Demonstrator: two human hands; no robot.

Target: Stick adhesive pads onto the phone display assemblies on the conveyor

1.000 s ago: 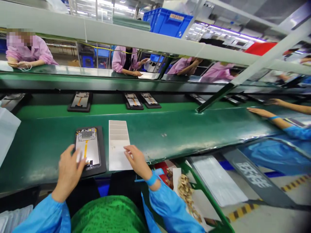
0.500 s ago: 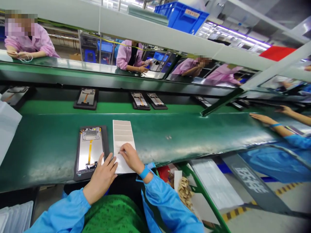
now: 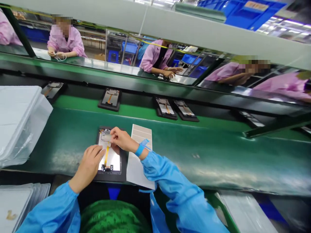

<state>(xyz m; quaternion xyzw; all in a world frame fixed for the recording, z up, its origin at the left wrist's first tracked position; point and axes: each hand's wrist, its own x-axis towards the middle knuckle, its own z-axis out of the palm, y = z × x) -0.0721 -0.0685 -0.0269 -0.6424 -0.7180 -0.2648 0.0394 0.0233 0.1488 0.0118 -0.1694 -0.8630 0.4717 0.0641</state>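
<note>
An opened tablet (image 3: 114, 158), with bare metal, an upper circuit board and an orange ribbon cable, lies in a black tray (image 3: 123, 161) in front of me. My right hand (image 3: 122, 139) is over its upper part, thumb and forefinger pinching what looks like a small pale sticker, mostly hidden by the fingers. My left hand (image 3: 88, 163) rests at the tablet's left edge, its fingers stretched over the metal and holding nothing. Right of the tray lies a white sticker sheet (image 3: 138, 168) with grey strips at its far end, partly under my right wrist.
Several more tablets in black trays, one being a tablet (image 3: 110, 97), lie on the green conveyor (image 3: 136, 117) beyond. Stacked clear plastic trays (image 3: 19, 119) stand at the left. A slanted dark post (image 3: 274, 125) rises at the right. People in pink sit across the line.
My right hand has left the sticker sheet and moved left over the tablet's upper part. My left hand has shifted from the sheet's edge to the tablet's left side. The view has turned left.
</note>
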